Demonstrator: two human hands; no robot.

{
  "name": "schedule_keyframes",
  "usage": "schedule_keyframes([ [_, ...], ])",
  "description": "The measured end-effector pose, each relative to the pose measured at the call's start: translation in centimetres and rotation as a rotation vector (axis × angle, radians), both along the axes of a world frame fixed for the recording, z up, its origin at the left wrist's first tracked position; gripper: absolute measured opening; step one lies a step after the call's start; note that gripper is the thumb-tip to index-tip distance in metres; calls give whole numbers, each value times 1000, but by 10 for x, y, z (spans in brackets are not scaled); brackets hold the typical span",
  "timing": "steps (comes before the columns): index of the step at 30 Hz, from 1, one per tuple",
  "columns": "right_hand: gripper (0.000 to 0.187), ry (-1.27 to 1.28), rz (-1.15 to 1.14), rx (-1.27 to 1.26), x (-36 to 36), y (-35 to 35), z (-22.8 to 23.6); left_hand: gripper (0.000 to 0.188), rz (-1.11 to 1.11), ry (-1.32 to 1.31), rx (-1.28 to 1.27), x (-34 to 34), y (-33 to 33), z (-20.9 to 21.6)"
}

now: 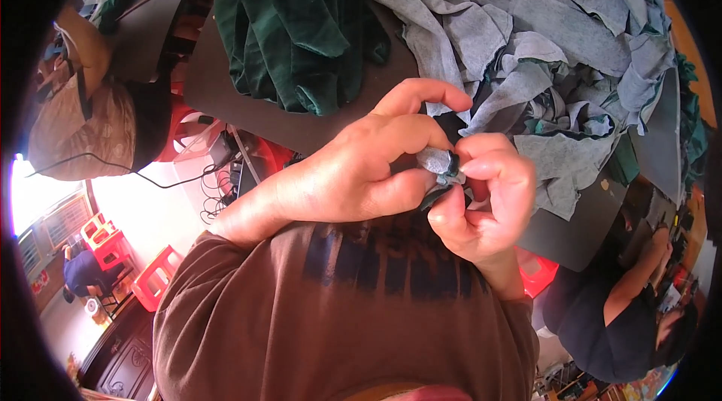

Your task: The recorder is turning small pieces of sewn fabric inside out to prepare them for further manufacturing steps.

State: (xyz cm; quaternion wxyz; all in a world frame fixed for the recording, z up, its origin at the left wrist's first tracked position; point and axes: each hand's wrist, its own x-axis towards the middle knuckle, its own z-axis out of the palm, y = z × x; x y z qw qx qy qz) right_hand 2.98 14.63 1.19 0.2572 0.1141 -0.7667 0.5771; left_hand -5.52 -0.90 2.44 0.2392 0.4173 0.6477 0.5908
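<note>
In front of my chest, both hands meet over a small piece of grey fabric (436, 162) with a dark green edge. My left hand (368, 156) pinches it between thumb and fingers, the index finger arched above. My right hand (489, 194) is closed at the fabric's right edge, thumb and fingertips together. Part of the fabric is hidden behind the fingers. Beyond my hands, a heap of grey fabric pieces (568, 32), some with green undersides showing, spreads over the far right of the table. A folded pile of dark green velvety cloth (289, 32) lies at the far left.
The dark tabletop (207, 74) shows around the piles. A person in a patterned brown garment (90, 134) is at the left, a person in black (609, 326) at the right. A black cable (150, 184) hangs left of the table; red stools (156, 277) stand lower left.
</note>
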Motion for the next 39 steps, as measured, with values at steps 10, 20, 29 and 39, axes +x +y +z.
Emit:
schedule_keyframes([
  [10, 30, 78, -29, -2, -2, 3, 3, 20, 160, 141, 81, 5, 11, 2],
  [20, 37, 91, -32, 238, 4, 3, 8, 16, 482, 536, 135, 8, 28, -4],
  [29, 37, 84, 39, 52, -6, 13, 6, 18, 453, 520, 144, 5, 25, -2],
  [39, 24, -4, 61, -224, 2, 2, 3, 36, 265, 344, 178, 1, 18, -2],
])
